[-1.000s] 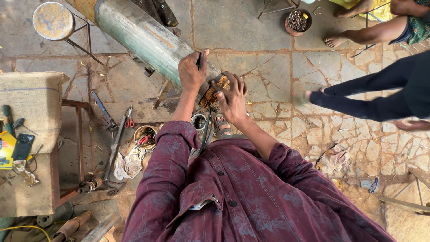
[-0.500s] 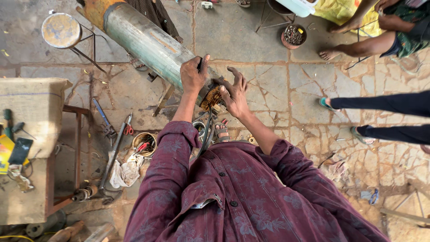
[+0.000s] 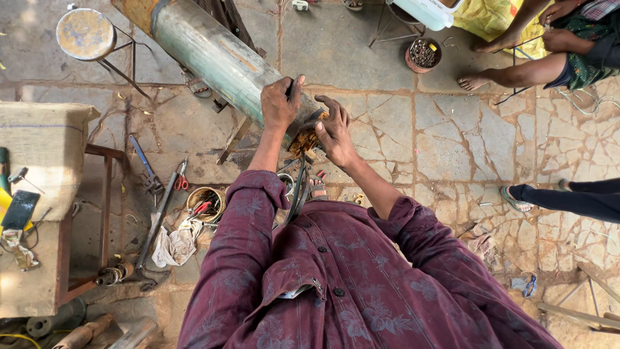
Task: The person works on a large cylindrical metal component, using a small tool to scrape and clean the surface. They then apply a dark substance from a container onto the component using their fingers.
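1. Right at centre, the long grey pipe (image 3: 213,55) runs toward eleven o'clock, its coppery end (image 3: 303,139) between my hands.
2. My left hand (image 3: 279,103) is closed on a dark tool against the pipe.
3. My right hand (image 3: 334,132), fingers half curled, touches that end.
4. At seven o'clock sits a small tub (image 3: 205,203) of tools.

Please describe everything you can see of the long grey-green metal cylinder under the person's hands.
The long grey-green metal cylinder looks like worn, dull steel with a rusty orange band at its upper end. It lies tilted diagonally above the stone floor. Copper-coloured windings show at its open lower end. The left hand rests on it; the right hand touches the windings.
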